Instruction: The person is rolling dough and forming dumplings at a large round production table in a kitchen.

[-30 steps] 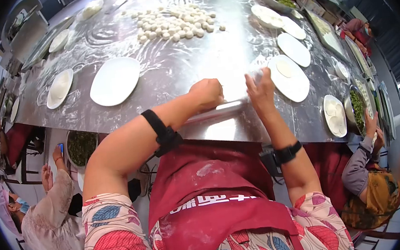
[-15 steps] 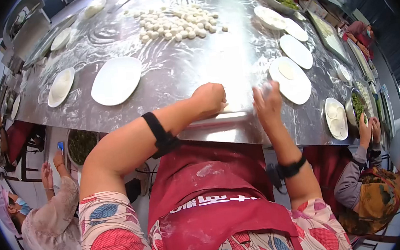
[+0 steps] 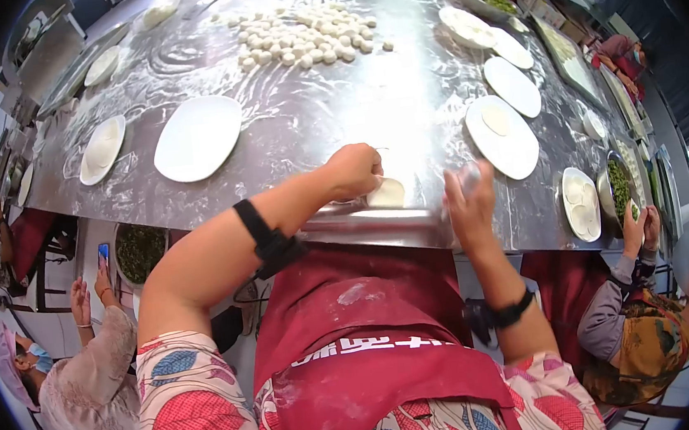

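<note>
My left hand (image 3: 355, 171) is closed, fingertips pinched on the edge of a round, flat dough wrapper (image 3: 386, 194) close to the table's front edge. To its right, my right hand (image 3: 470, 207) is raised a little apart from the wrapper. Its fingers are around a short greyish cylinder, which looks like a rolling pin (image 3: 469, 175); most of it is hidden by the hand. Right of that hand, a white plate (image 3: 512, 149) carries one finished-looking round wrapper (image 3: 495, 121).
Many small dough pieces (image 3: 307, 40) lie in a heap across the floured metal table (image 3: 286, 121). White plates (image 3: 198, 138) stand left and right. A co-worker's hands (image 3: 636, 224) are by a bowl of green filling (image 3: 619, 182) at right; another person (image 3: 87, 381) sits at left.
The dough wrapper, mostly covered before, now shows as a disc beside my left fingertips. My right hand has shifted slightly right and nearer to me, away from the wrapper.
</note>
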The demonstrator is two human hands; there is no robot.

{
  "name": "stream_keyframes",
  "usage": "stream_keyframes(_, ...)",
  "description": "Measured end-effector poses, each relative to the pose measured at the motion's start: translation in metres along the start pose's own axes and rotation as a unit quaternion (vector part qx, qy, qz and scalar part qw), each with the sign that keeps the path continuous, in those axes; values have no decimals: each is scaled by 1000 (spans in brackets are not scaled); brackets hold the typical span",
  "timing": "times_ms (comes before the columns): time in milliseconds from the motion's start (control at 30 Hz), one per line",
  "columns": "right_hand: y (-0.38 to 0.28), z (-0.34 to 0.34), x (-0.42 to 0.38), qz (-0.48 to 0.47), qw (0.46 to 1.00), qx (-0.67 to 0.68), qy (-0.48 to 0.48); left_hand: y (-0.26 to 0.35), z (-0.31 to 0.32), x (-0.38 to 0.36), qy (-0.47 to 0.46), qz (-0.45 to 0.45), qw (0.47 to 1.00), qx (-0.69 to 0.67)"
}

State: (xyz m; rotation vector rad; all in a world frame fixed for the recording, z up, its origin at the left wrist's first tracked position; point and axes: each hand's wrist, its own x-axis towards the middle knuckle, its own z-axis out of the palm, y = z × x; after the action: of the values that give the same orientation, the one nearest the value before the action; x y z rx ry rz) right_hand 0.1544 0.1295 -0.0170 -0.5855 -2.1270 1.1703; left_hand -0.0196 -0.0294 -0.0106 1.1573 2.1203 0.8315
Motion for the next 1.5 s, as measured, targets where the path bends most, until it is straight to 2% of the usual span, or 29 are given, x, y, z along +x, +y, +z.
stream_keyframes(67, -17, -8, -21, 38, 998, 41, -1, -8, 0, -9, -23, -72, 991, -107)
stream_keyframes(100, -3, -1, -12, -37, 999, -1, 17, -9, 0, -10, -37, -79, 988, -129)
stream_keyframes(133, 11, 7, 6, -108, 992, -47, 38, -6, 2, -11, -21, -60, 995, -72)
stream_keyframes(200, 2, 27, 44, -120, 991, -53, 26, 6, 0, -2, 28, -8, 999, 41)
stream_keyframes(233, -3, 37, 58, -81, 995, -50, 14, 10, 1, 5, 54, -13, 996, 75)
stream_keyframes(300, -5, 40, 62, -101, 992, -71, 19, 12, 2, 8, 25, -5, 998, 50)
stream_keyframes(333, 1, 35, 56, -122, 990, -69, 23, 11, 0, 9, 14, -2, 999, 35)
stream_keyframes(367, 8, 25, 42, -106, 993, -54, 24, 12, -3, 4, -16, 19, 997, 80)
stream_keyframes(400, 14, 14, 22, -89, 995, -41, 23, 11, -3, -1, -18, -2, 999, 44)
stream_keyframes(467, -18, -6, -20, 22, 999, 47, 3, 7, -3, -8, -26, -43, 998, -22)
stream_keyframes(500, -11, -10, -27, 2, 999, 47, -2, 5, -1, -9, -53, -96, 987, -115)
stream_keyframes(600, 4, 10, 15, -124, 991, -39, 37, 18, -2, -6, -49, 0, 998, 34)
stream_keyframes(700, -4, 31, 51, -79, 995, -61, 18, 14, 9, 18, 37, -1, 997, 71)
stream_keyframes(767, -8, 35, 57, -67, 995, -76, 11, 20, 4, 13, 13, 6, 997, 74)
stream_keyframes(800, 0, 28, 46, -140, 985, -90, 39, 20, 3, 12, 3, 8, 997, 71)
stream_keyframes(833, 3, 14, 29, -148, 984, -97, 19, 21, -2, 7, -34, 16, 995, 92)
stream_keyframes(900, -10, -4, -10, -15, 1000, -3, 2, 16, 1, -3, -34, -18, 999, 19)
stream_keyframes(967, -7, -6, -17, -49, 999, 3, 14, 8, 3, -8, -47, -23, 998, -33)
stream_keyframes(1000, -6, -2, -12, -57, 998, -10, 29, 8, 5, -8, -33, -18, 999, -2)
stream_keyframes(1067, 3, 15, 24, -157, 983, -72, 55, 22, 6, -7, -4, 1, 998, 60)
stream_keyframes(1133, -8, 32, 50, -78, 994, -72, 25, 29, 6, 7, 4, -21, 998, 56)
stream_keyframes(1200, -5, 34, 52, -85, 994, -59, 23, 26, 5, 12, 4, -18, 998, 66)
stream_keyframes(1267, 0, 18, 30, -155, 981, -104, 57, 21, 9, 12, -4, 10, 997, 80)
stream_keyframes(1300, 6, 8, 13, -84, 993, -74, 32, 17, 9, 11, -13, 5, 996, 83)
stream_keyframes(1333, -3, -1, -6, -29, 999, 2, 14, 15, 8, 8, -15, -18, 999, 28)
stream_keyframes(1400, -17, -10, -29, 10, 1000, 26, 5, 13, 4, -3, -19, -62, 995, -74)
stream_keyframes(1500, -4, 4, 1, -78, 996, -38, 33, 6, 9, -4, -26, -26, 999, -40)
